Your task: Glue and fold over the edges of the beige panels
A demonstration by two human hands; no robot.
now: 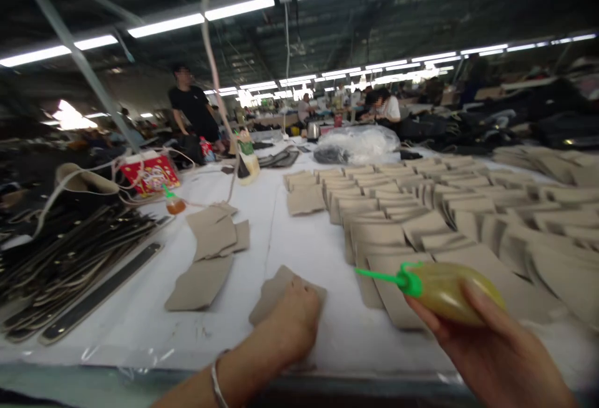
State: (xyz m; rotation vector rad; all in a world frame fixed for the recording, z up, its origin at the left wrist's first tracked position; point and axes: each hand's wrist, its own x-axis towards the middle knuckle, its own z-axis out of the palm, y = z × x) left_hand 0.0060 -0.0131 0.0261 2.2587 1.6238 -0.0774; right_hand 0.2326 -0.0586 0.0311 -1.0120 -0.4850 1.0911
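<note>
My right hand (pixel 491 349) is wrapped round a yellow squeeze bottle (pixel 447 292) with a long green nozzle pointing left, held above the near edge of the white-covered table (pixel 299 239). My left hand (pixel 292 320) rests on a small stack of tan cut pieces (pixel 274 286) near the table's front, fingers curled over its right side. A bracelet sits on that wrist. Rows of overlapping tan pieces (pixel 421 208) spread across the right half of the table.
Loose tan pieces (pixel 213 252) lie left of centre. Dark straps (pixel 70 264) are piled at the left. A small orange bottle (pixel 175 204), a red box (pixel 150 172) and a clear plastic bag (pixel 360 143) stand farther back. People work at distant tables.
</note>
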